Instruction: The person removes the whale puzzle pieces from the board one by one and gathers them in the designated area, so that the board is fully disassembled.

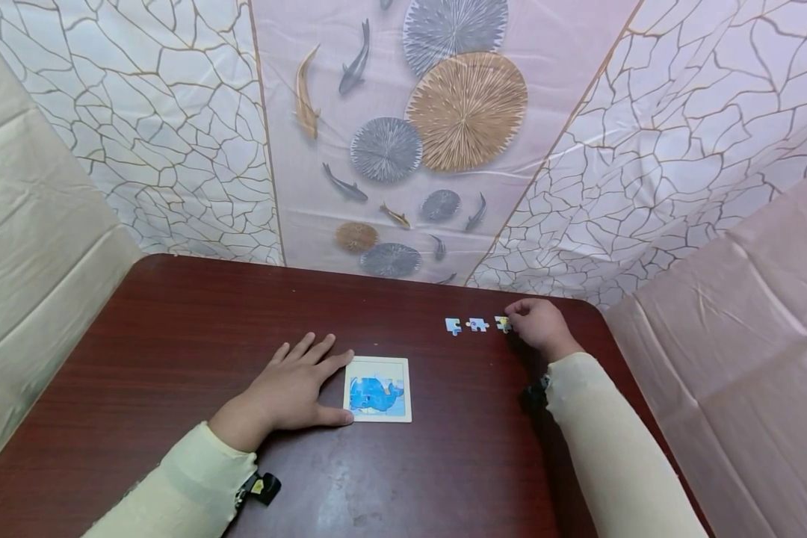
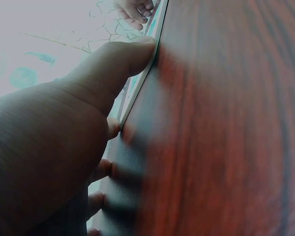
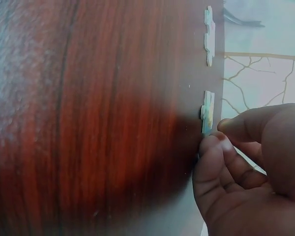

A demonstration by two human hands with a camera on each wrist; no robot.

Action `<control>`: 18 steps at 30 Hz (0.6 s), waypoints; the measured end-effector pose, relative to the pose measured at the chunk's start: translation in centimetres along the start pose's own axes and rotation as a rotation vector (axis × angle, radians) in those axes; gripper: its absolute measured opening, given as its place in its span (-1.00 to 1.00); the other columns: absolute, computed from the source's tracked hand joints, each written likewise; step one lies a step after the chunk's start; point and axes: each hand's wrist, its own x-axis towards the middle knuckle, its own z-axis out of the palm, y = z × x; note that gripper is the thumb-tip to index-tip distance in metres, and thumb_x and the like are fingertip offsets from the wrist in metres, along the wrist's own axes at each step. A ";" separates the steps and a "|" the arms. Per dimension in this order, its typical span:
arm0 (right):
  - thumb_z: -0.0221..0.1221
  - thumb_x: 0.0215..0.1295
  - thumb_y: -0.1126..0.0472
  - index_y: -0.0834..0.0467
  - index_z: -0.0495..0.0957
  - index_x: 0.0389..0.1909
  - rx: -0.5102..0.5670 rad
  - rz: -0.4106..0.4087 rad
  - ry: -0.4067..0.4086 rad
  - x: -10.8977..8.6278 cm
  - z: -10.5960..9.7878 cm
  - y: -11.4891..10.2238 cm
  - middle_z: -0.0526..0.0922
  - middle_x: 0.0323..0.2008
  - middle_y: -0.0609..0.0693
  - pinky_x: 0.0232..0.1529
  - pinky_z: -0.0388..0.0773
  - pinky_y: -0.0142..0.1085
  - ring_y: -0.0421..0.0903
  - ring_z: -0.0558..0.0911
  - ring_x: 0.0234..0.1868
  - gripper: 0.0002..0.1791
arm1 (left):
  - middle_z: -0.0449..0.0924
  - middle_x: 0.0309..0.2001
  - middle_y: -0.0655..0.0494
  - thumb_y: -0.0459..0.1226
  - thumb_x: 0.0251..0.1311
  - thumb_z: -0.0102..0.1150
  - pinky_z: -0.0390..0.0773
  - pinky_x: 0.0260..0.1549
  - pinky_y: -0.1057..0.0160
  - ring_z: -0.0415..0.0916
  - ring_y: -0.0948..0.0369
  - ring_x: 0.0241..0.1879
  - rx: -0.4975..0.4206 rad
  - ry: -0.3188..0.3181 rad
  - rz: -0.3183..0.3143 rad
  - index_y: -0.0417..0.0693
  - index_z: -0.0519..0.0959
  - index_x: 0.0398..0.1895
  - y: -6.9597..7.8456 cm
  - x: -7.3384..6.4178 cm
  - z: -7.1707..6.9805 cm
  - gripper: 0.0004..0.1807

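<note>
A small square puzzle board (image 1: 376, 390) with a blue whale picture lies flat on the dark wooden table (image 1: 175, 336). My left hand (image 1: 289, 388) rests flat beside it, fingers straight, its thumb (image 2: 123, 54) pressed against the board's edge (image 2: 155, 34). Three loose puzzle pieces sit in a row at the far right: a blue one (image 1: 453, 326), a middle one (image 1: 477, 324) and a yellowish one (image 1: 502, 323). My right hand (image 1: 538, 325) has curled fingers (image 3: 214, 147) and thumb pinching the near end of the yellowish piece (image 3: 207, 112), which lies on the table. The middle piece (image 3: 209, 34) lies beyond it.
Patterned cloth walls (image 1: 444, 149) close in the table at the back and both sides. The table's far right corner (image 1: 592, 306) is just past my right hand. Bare wood (image 1: 410, 478) stretches across the front of the table.
</note>
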 end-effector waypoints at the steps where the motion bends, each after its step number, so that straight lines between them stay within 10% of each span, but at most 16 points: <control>1: 0.16 0.71 0.11 0.25 0.76 0.22 -0.003 -0.004 0.002 0.0 -0.1 -0.1 0.79 0.03 0.21 -0.09 0.63 -0.19 0.08 0.69 -0.02 -0.64 | 0.07 0.84 -0.11 0.49 0.20 0.44 -0.02 0.67 -0.57 -0.09 -0.32 0.83 0.000 0.000 0.000 0.33 0.29 0.81 0.0 0.0 0.0 0.16; 18: 0.25 0.65 0.04 0.09 0.82 0.16 -0.082 -0.311 0.001 -2.1 0.0 -9.2 0.84 -0.14 0.04 -0.21 0.64 -0.17 -0.04 0.67 -0.29 -0.69 | 0.05 0.85 -0.09 0.49 0.22 0.43 -0.04 0.68 -0.57 -0.10 -0.31 0.83 -0.001 -0.010 0.000 0.35 0.27 0.82 0.1 0.0 -0.1 0.15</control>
